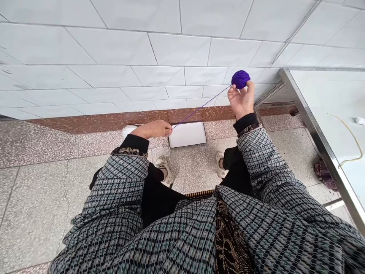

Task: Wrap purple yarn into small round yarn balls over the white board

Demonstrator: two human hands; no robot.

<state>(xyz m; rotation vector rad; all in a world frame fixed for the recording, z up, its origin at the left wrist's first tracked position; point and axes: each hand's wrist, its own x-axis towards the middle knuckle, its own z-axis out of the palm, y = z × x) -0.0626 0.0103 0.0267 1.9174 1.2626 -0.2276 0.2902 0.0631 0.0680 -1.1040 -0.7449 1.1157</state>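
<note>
Raised at the right, my right hand (242,99) grips a ball of purple yarn (241,78) from below with its fingertips. A taut strand of purple yarn (202,106) slants down from the ball to my left hand (155,129). The left fingers are pinched together on that strand, lower and nearer the middle of the view. White yarn (161,147) lies in loose loops on the floor below my left hand, with a white bundle (129,130) partly hidden behind the wrist.
An open shallow box (187,135) with a white inside lies on the floor by the tiled wall (125,49). At the right stands a metal-edged table (316,125) with a yellow cord (356,142) on it. My shoes (165,170) are on the speckled floor.
</note>
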